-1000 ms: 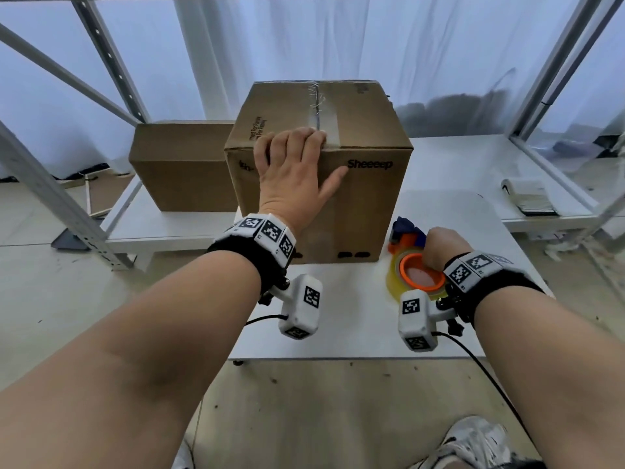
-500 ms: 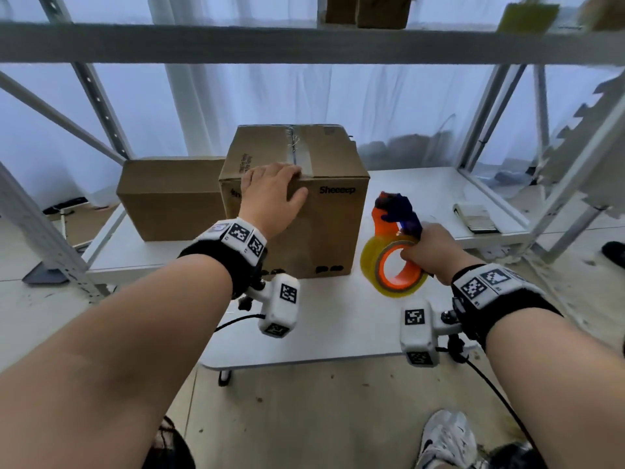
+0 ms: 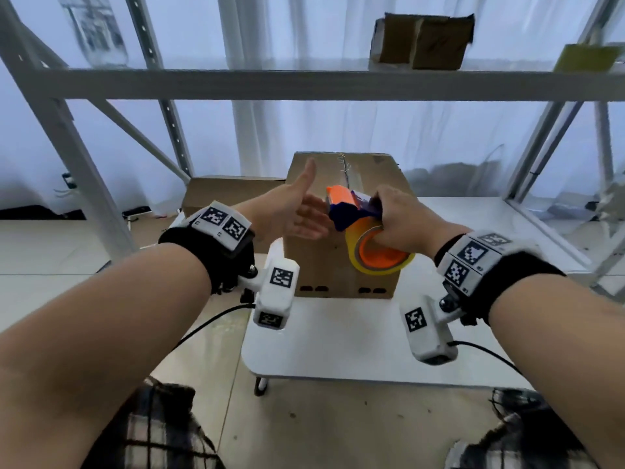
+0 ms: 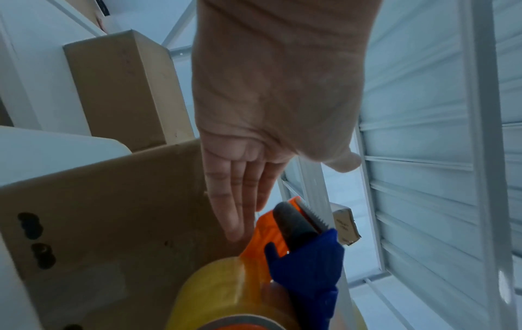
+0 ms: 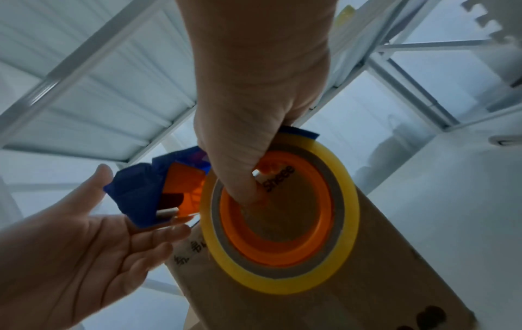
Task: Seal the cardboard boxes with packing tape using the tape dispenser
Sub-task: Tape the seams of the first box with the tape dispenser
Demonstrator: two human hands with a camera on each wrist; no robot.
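A brown cardboard box point(image 3: 341, 262) stands on the small white table point(image 3: 338, 336), a strip of clear tape along its top seam. My right hand point(image 3: 399, 214) grips the orange and blue tape dispenser point(image 3: 351, 211) with its yellow tape roll point(image 3: 382, 258), held in the air in front of the box. In the right wrist view a finger hooks through the orange core point(image 5: 276, 223). My left hand point(image 3: 297, 211) is open, palm towards the dispenser's head, fingers straight just beside it point(image 4: 234, 201). The dispenser's toothed blade point(image 4: 313, 217) faces the left fingers.
A second cardboard box point(image 3: 230, 194) sits behind on the lower white shelf point(image 3: 473, 218). Metal rack posts and a crossbeam point(image 3: 304, 86) frame the scene, with small boxes point(image 3: 422, 40) on the upper shelf. A white curtain hangs behind.
My left hand left the box top and opened beside the dispenser. My right hand lifted the dispenser from the table up in front of the box. The head view tilted upward.
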